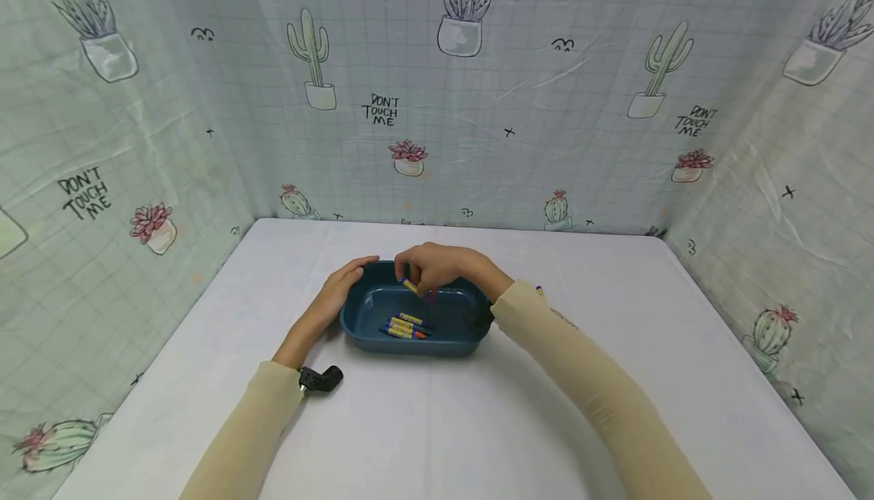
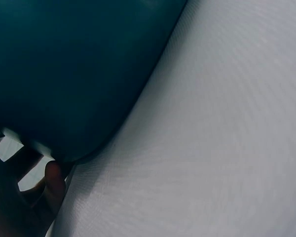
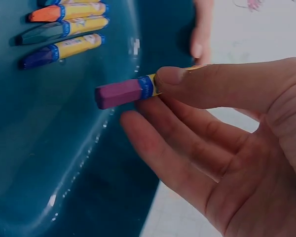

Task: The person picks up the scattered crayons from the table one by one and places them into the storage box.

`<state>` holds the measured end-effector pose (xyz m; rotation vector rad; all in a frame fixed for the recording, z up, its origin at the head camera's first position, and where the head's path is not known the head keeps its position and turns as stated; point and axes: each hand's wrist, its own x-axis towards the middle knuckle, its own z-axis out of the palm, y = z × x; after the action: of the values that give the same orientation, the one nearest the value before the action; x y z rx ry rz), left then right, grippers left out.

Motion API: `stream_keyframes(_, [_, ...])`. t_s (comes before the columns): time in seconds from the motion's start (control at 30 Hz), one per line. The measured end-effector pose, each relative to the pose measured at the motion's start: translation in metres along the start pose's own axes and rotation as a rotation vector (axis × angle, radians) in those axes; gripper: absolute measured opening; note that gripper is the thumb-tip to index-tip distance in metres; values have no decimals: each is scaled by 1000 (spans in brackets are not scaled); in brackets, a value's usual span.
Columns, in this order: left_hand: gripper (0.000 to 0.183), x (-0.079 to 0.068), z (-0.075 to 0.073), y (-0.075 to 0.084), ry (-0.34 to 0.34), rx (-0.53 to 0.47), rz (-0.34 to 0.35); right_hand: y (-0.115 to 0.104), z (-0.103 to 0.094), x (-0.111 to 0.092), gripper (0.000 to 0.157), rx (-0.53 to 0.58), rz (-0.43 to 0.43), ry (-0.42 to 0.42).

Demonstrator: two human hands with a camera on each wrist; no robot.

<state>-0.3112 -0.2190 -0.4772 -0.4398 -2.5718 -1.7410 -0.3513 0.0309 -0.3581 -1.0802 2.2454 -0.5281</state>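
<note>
A dark blue plastic basin [image 1: 416,347] stands on the table. Over its far part, my right hand [image 1: 437,266] pinches a purple crayon [image 3: 119,94] with a yellow and blue wrapper between thumb and fingers; its purple tip points down into the basin. Several crayons lie side by side on the basin floor, among them an orange crayon [image 3: 45,15], a dark green crayon [image 3: 42,33] and a dark blue crayon [image 3: 39,57]. My left hand [image 1: 334,291] rests along the basin's left side, its fingers extended toward the far left corner and touching the wall.
Beyond the right sleeve [image 1: 546,325], the end of another yellow-wrapped crayon [image 1: 539,290] shows on the white tabletop [image 1: 423,424]. A black wrist camera [image 1: 322,379] sits on the left wrist. A cloth printed with cacti [image 1: 464,105] hangs behind and at both sides.
</note>
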Motion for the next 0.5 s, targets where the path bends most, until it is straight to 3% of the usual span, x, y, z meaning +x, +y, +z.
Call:
stream_keyframes(0.23, [47, 0, 0, 4, -10, -21, 2, -1, 6, 12, 41, -25, 63, -65])
stream_keyframes(0.5, [47, 2, 0, -2, -10, -32, 5, -2, 10, 19, 36, -88, 109, -69])
